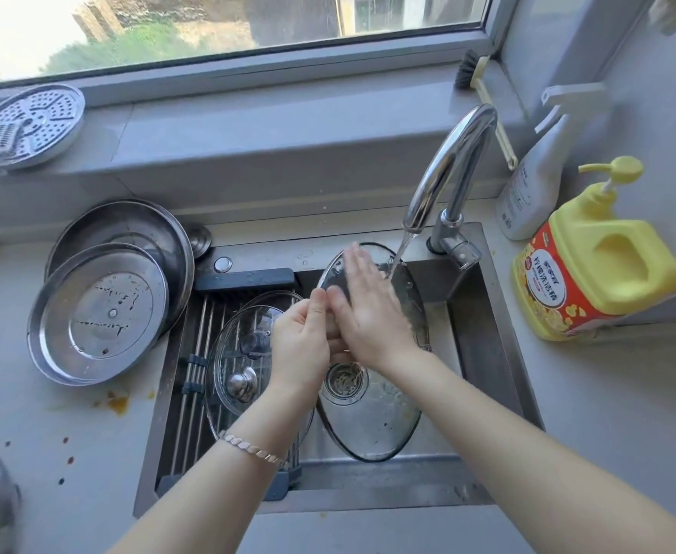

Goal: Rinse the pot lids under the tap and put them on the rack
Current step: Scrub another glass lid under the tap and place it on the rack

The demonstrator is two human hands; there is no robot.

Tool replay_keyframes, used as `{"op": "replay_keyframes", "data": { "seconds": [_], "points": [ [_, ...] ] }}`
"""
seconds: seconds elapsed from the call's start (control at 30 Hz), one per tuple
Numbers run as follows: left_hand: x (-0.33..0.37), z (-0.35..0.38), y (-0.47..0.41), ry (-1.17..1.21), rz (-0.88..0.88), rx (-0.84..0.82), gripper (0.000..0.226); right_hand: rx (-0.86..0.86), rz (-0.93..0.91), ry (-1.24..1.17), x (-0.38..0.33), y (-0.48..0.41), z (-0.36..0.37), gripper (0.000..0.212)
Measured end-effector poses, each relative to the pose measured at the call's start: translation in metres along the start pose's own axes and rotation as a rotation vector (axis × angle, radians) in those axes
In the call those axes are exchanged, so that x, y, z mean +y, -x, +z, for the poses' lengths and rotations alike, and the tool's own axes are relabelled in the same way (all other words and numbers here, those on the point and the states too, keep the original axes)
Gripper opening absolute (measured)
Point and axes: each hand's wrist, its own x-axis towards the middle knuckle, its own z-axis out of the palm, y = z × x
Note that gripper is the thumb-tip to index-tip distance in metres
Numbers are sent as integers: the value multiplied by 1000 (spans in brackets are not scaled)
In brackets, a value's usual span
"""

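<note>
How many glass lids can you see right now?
2. One glass lid is held over the sink under the tap's stream, left hand gripping it, right hand flat on it. The other glass lid lies on the rack. None seem hidden.

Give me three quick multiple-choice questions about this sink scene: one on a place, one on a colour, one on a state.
1. Where does the finished glass lid lie?
A. on the rack
B. on the windowsill
C. on the floor

2. What colour is the pump bottle?
A. blue
B. yellow
C. black

3. Is the tap running?
A. no
B. cannot tell
C. yes

Answers: 1 A, it rests on the rack bars over the sink; 2 B, body and pump are yellow; 3 C, a stream falls onto the lid that the left hand holds and the right hand rubs.
</note>
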Motion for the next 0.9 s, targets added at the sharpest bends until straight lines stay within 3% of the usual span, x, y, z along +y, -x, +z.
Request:
{"op": "replay_keyframes", "data": {
  "seconds": [0.1,0.17,0.27,0.33,0.5,0.6,0.67,0.73,0.9],
  "points": [
    [1,3,6,37,-67,-83,34,-12,305,-105,10,-19,-12,63],
    [1,4,7,13,-48,-73,37,-15,252,-74,2,-11,-7,62],
    [-2,3,4,-43,29,-22,40,-37,-2,30,-7,13,-2,67],
    [1,4,4,-15,2,-38,37,-22,-6,50,4,9,-5,71],
    [0,4,14,-7,-33,-106,31,56,469,-241,46,-47,-17,62],
    [-4,3,22,-14,-1,-116,28,117,787,-447,66,-63,-22,69],
    [-6,5,24,-10,4,-109,28,175,861,-394,63,-63,-17,73],
    [-7,8,19,0,-18,-67,30,200,700,-234,43,-54,-6,67],
    [-3,9,-4,-77,128,126,41,217,22,-41,-14,13,22,69]
  ]
}}
